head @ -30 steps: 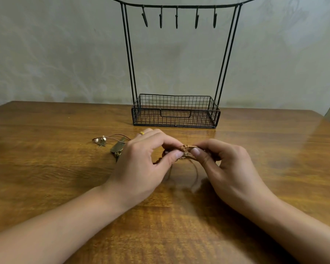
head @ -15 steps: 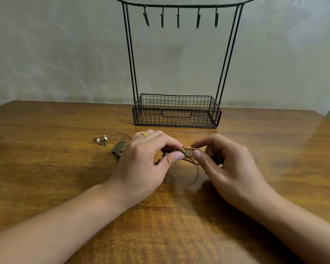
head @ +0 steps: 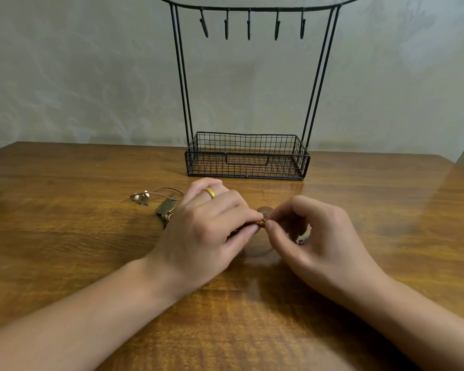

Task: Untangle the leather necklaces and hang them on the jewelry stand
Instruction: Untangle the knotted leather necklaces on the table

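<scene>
Both hands meet at one spot: left hand [head: 206, 236] and right hand [head: 314, 236] each pinch the knot [head: 263, 222] of the leather necklaces [head: 169, 207] between thumb & forefinger, fingertips almost touching, held just above the table [head: 65, 250]. Neither hand is free; both grip cord. A gold ring [head: 210, 193] sits on a left finger.

Rest of the cords trail out past the left hand's far side: a thin brown loop, pale beads [head: 140, 196] w/ a small star charm, and a flat metal leaf-like pendant [head: 166, 206] lying on the wood just beside the knuckles. A bit of dark cord or charm shows under the right palm, too hidden to tell what.

Beyond both hands, well apart, stands the jewelry stand [head: 248, 159]: black wire basket base, tall uprights, top bar w/ five hooks [head: 249, 25], all bare.

Step in hand, as I judge it: still untangling, early on; nothing hung yet. Next move prob. needs the two pinches to work the knot loose, pulling gently apart or feeding one strand through, w/o tightening it. Then lift one freed necklace to a hook.

No brand, label or writing readable anywhere.
</scene>
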